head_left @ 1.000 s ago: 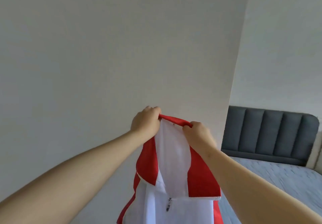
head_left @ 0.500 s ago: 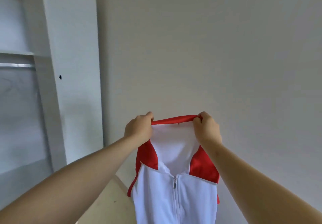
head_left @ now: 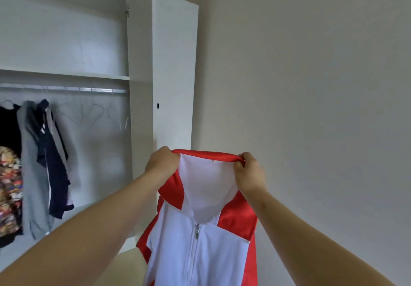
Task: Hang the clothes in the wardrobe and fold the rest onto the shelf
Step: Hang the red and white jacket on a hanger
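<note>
Fingers of left hand [head_left: 163, 163] and right hand [head_left: 249, 174]: curled, each pinching one end of the red collar of a red-and-white zip jacket [head_left: 200, 236], held up just right of the open wardrobe [head_left: 140, 41]. Rail [head_left: 66, 89]: wire hangers, grey hoodie [head_left: 31, 174], dark garments.

1. I see a plain off-white painted wall [head_left: 311, 85] filling my right side, softly and evenly lit (no hard shadows).
2. On my left stands a tall white laminate wardrobe [head_left: 140, 130], its flat white door [head_left: 175, 63] swung open.
3. Below it shows a strip of pale beige floor [head_left: 133, 268].
</note>
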